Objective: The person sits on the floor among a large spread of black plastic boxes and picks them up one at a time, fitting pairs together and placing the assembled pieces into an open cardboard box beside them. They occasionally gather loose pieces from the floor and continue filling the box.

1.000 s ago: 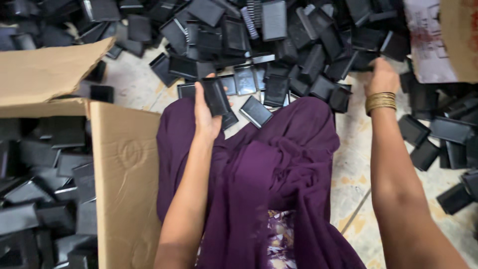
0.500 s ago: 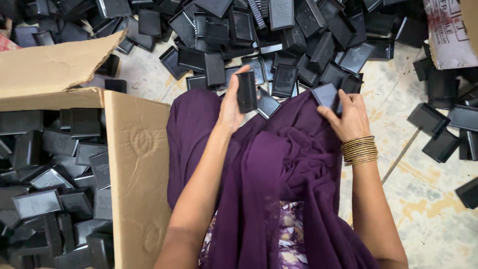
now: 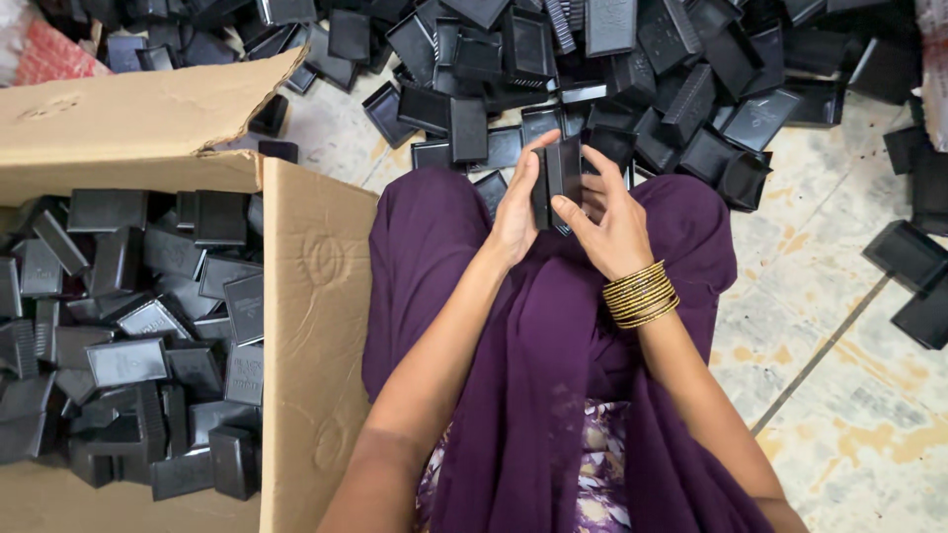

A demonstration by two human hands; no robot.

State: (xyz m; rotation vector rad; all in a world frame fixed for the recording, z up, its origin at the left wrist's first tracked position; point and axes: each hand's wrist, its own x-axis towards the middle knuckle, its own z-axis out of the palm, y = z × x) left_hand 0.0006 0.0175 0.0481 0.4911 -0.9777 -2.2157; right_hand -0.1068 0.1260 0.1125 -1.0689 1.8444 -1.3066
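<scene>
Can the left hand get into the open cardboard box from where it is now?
Probably yes: the cardboard box stands open-topped beside the left hand, nothing between; that hand now shares the black pieces with the right hand.

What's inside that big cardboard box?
The cardboard box holds a jumbled heap of black plastic cases. Whatever lies beneath the top layer, and the box bottom, is covered.

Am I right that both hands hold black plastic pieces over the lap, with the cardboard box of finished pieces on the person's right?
Not quite: the head view shows the cardboard box on the person's left. Both hands, left hand and right hand, do hold black plastic pieces over the lap.
</scene>
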